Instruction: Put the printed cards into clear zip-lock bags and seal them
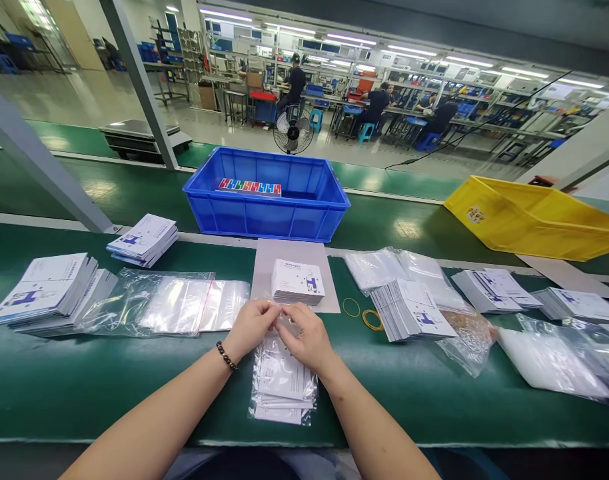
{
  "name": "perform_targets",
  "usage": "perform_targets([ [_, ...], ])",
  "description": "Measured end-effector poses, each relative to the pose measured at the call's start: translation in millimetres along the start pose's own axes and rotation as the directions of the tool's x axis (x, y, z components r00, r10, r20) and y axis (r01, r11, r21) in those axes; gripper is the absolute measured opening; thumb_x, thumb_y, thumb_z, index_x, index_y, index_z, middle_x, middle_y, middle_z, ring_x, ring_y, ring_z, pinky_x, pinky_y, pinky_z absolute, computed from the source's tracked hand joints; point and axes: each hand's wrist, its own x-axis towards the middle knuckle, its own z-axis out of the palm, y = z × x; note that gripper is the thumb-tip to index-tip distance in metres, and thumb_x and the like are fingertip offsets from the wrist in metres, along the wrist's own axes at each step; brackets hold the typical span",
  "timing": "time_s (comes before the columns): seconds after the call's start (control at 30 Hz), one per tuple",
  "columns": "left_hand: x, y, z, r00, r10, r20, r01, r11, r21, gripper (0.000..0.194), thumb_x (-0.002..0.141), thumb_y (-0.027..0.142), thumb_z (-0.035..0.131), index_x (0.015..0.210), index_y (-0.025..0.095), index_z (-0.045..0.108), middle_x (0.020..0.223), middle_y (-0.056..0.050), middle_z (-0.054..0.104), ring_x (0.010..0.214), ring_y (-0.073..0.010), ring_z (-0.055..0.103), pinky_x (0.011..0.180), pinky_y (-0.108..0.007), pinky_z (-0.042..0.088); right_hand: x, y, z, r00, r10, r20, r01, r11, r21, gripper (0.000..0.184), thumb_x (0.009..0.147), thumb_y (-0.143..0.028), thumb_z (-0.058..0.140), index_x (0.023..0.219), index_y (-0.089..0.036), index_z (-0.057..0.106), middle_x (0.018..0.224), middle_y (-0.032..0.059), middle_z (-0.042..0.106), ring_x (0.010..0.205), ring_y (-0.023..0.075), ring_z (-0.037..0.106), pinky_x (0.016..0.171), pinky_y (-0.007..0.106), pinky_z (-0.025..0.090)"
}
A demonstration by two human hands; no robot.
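My left hand (256, 325) and my right hand (306, 335) meet at the top of a clear plastic bag (287, 385) with a white printed booklet inside. Fingers of both hands pinch the bag's upper edge. Beneath it lie more bagged booklets (279, 415), stacked loosely near the table's front. Just beyond my hands, a stack of booklets (298, 280) with a blue picture rests on a grey sheet (264, 267). Flat clear bags (177, 307) lie left of my left hand. Yellow rubber bands (372, 320) are on the green table to the right.
Booklet stacks stand at left (49, 287) and right (412, 313). A blue bin (269, 213) holding colourful boxes (249, 187) sits behind the grey sheet, and a yellow bin (534, 227) is at far right. More plastic bags (554, 360) lie at right. A metal post (139, 80) rises at left.
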Motion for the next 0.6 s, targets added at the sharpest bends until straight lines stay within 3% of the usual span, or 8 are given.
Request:
perform_targets([
  [0.13, -2.3, -2.2, 0.1, 0.995, 0.090, -0.031, -0.088, 0.993, 0.074, 0.030, 0.072, 0.038, 0.048, 0.052, 0.016, 0.047, 0.049, 0.005, 0.042, 0.050, -0.0094, 0.039, 0.050, -0.021, 0.031, 1.6, -2.3, -2.4, 0.990, 0.142, 0.022, -0.144, 0.986, 0.081, 0.005, 0.073, -0.020, 0.052, 0.074, -0.018, 0.057, 0.066, 0.0013, 0.053, 0.063, 0.0136, 0.049, 0.059, 0.026, 0.041],
  [0.3, -4.2, -3.6, 0.5, 0.993, 0.118, 0.028, -0.121, 0.982, 0.147, 0.033, 0.074, 0.038, 0.045, 0.049, 0.017, 0.040, 0.048, 0.005, 0.038, 0.049, -0.0092, 0.035, 0.048, -0.022, 0.028, 1.6, -0.5, -2.0, 0.988, 0.140, 0.061, -0.146, 0.983, 0.110, 0.021, 0.079, -0.018, 0.040, 0.062, -0.018, 0.051, 0.056, -0.0016, 0.044, 0.055, 0.0112, 0.044, 0.054, 0.023, 0.035],
  [0.47, -7.9, -3.0, 2.3, 0.983, 0.152, 0.107, -0.175, 0.951, 0.256, 0.031, 0.074, 0.031, 0.043, 0.048, 0.017, 0.034, 0.048, 0.005, 0.037, 0.050, -0.0094, 0.035, 0.049, -0.022, 0.027, 2.2, 3.4, 3.3, 0.991, 0.127, -0.035, -0.131, 0.981, -0.142, 0.025, 0.077, -0.014, 0.037, 0.053, -0.019, 0.041, 0.054, -0.0001, 0.042, 0.055, 0.0132, 0.041, 0.053, 0.026, 0.032],
  [0.6, -8.0, -2.2, 2.7, 0.985, 0.087, 0.146, -0.116, 0.972, 0.205, 0.032, 0.073, 0.033, 0.043, 0.048, 0.017, 0.031, 0.046, 0.006, 0.032, 0.047, -0.0081, 0.031, 0.047, -0.022, 0.025, 4.0, 7.7, 0.1, 0.986, 0.107, -0.128, -0.140, 0.948, -0.286, 0.023, 0.079, -0.014, 0.036, 0.060, -0.019, 0.047, 0.060, 0.0032, 0.047, 0.060, 0.0162, 0.044, 0.058, 0.029, 0.036],
])
